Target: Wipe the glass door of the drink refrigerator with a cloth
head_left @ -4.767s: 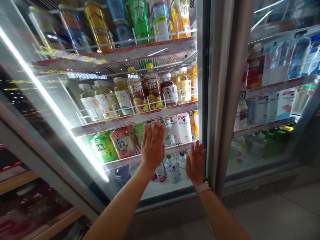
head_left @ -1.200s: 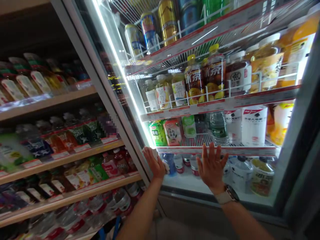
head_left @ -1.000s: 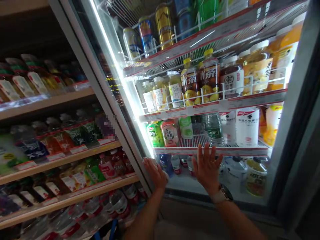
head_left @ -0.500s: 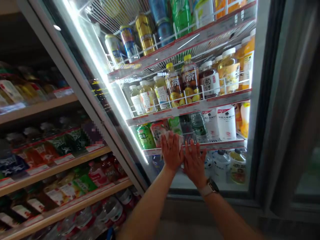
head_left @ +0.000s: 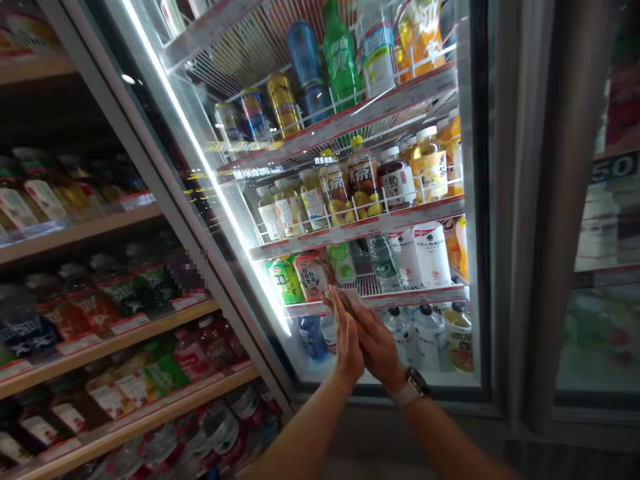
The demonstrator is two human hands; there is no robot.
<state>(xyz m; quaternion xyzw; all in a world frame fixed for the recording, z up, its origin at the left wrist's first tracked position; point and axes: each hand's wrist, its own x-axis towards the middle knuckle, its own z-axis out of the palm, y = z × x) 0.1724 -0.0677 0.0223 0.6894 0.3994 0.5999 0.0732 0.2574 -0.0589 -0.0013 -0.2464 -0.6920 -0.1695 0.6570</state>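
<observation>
Both hands meet in front of the glass door (head_left: 280, 393) of a lit drinks fridge. My left hand (head_left: 349, 343) is upright with straight fingers, its palm turned toward my right hand. My right hand (head_left: 379, 341), with a watch (head_left: 416, 385) on the wrist, leans in with its fingers together against the left. A thin pale cloth (head_left: 351, 293), perhaps a tissue, shows at the fingertips between the two hands; most of it is hidden. Behind the glass near the fingers are a red-labelled drink (head_left: 311, 275) and a green-labelled drink (head_left: 285, 280).
Fridge shelves hold cans, tea bottles (head_left: 364, 177) and white packages (head_left: 431, 253). To the left, an open wooden rack (head_left: 135, 327) carries several rows of bottles. The grey door frame (head_left: 535, 200) stands on the right, with another glass-fronted fridge (head_left: 595, 333) beyond it.
My hands were spread flat side by side against the glass, the left over the pale cloth. They have now come together palm to palm around it. The view has shifted right.
</observation>
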